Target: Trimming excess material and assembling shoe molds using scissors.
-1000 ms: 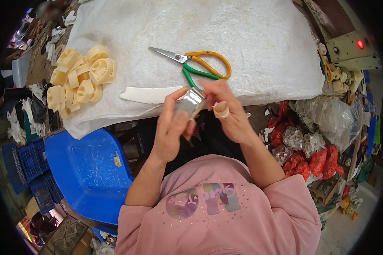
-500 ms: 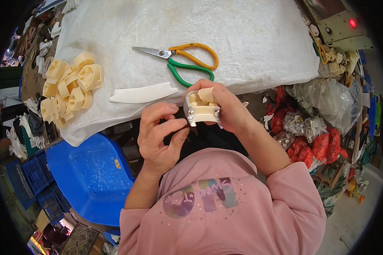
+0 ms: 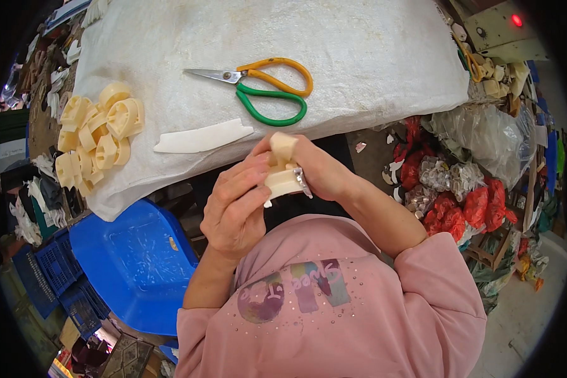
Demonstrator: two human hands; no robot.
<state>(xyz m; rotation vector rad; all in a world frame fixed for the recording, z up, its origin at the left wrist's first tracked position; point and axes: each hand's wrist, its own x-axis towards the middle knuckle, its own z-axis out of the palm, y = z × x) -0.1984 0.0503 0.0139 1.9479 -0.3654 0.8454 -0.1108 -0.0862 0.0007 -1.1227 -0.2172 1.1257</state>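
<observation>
Both hands meet over a cream hollow plastic piece [image 3: 285, 181] with shiny silver material along its edge, held beyond the table's near edge. My right hand [image 3: 321, 170] grips its right side. My left hand [image 3: 236, 205] is closed against its left side, fingers pressed together and hiding that part. On the table above my hands lie scissors [image 3: 227, 75] with one orange and one green handle, blades pointing left. Left of my hands, a curved white strip [image 3: 201, 137] rests flat near the table edge. A heap of similar cream plastic pieces [image 3: 101, 132] sits farther left.
A white woven sheet [image 3: 372, 57] covers the table and hangs over its near edge. On the left, below the table, is a blue plastic chair or tub [image 3: 129, 264], beside blue crates [image 3: 60, 261]. Red plastic bags [image 3: 466, 217] and a clear plastic sheet [image 3: 491, 138] lie at the right.
My left hand has closed onto the plastic piece, from fingers apart beside it. The piece has turned, and its left silver edge is now hidden. The whole view has shifted slightly.
</observation>
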